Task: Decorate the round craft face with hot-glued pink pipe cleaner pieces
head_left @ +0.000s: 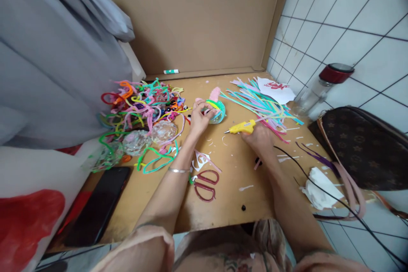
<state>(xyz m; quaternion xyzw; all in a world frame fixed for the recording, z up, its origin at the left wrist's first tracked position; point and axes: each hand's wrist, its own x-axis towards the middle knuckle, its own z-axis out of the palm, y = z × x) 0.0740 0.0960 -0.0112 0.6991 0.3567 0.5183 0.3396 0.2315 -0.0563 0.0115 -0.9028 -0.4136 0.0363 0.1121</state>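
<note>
At the centre of the frame, the round pipe-cleaner piece (219, 112) is pinched in the grip of the left hand (200, 118), the nearer one. The yellow glue gun (242, 127) is clasped in the grip of the right hand (259, 139), its long axis slanted slightly down leftward, the piece being placed just above and left of the nozzle (227, 131), untouched by it.

Bright yellow glue gun (242, 127)
</note>
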